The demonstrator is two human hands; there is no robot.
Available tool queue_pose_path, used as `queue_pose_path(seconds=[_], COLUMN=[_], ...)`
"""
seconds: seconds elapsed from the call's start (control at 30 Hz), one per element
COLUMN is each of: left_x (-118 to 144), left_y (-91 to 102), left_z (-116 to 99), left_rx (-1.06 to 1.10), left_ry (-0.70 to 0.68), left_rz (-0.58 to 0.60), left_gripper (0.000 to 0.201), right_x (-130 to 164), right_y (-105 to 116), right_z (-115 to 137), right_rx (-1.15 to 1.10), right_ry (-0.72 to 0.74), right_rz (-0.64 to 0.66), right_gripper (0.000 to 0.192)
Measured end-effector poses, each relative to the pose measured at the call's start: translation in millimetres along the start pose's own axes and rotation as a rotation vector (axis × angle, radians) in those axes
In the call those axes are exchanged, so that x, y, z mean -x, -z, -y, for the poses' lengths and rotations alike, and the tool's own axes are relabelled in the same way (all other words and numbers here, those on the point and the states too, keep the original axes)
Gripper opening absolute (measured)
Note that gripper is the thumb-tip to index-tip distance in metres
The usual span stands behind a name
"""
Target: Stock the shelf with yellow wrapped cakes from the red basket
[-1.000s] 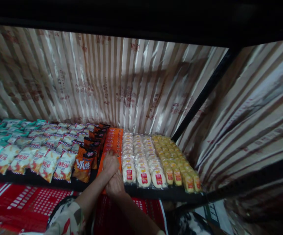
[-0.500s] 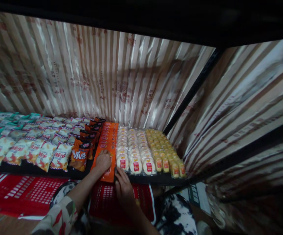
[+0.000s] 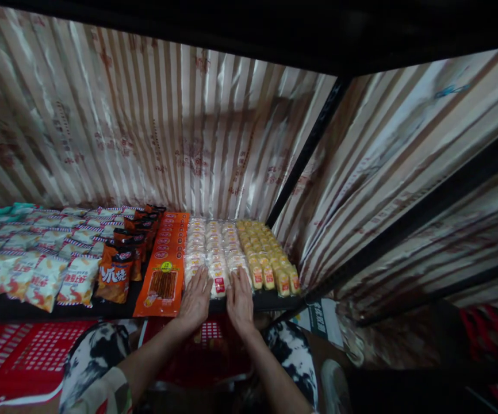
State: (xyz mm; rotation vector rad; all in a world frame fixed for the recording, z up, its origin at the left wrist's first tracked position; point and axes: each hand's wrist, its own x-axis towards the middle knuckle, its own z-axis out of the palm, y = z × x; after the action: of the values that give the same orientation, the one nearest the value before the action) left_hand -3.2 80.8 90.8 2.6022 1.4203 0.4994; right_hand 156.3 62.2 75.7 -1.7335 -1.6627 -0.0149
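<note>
two hands, left hand (image 3: 196,296) and right hand (image 3: 239,299), both open and outstretched against white packets (image 3: 217,261), front edge of black shelf (image 3: 115,310), orange packet (image 3: 161,261) at left, yellow packets (image 3: 266,253) toward right end

Free room: air above white packets (image 3: 218,276), beneath dark overhead board (image 3: 188,23); narrow gap between left hand (image 3: 196,299) and right hand (image 3: 240,302). Obstacles: striped sheeting (image 3: 145,115), behind; slanting post (image 3: 304,152), right; orange package (image 3: 163,273), beside left hand; red baskets (image 3: 37,351), below shelf (image 3: 115,310).
</note>
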Motion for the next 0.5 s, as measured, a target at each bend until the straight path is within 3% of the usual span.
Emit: queue_pose_path(seconds=[0.23,0.5], left_x=[-10.7,-20.2], left_y=[-13.8,-29.3], left_z=[-17.2,-17.1], left_rx=[-0.02,-0.087], left_ry=[-0.157,-0.157], left_rz=[-0.07,-0.026], left_gripper=[0.056,0.052], right_x=[-2.1,-0.3], right_y=[-2.1,-22.4], right_z=[-26.2,-35.7], right_rx=[0.128,0.139], right_ry=[0.081,0.125], right_rz=[0.003,-0.015], right_gripper=[0.047,0.044])
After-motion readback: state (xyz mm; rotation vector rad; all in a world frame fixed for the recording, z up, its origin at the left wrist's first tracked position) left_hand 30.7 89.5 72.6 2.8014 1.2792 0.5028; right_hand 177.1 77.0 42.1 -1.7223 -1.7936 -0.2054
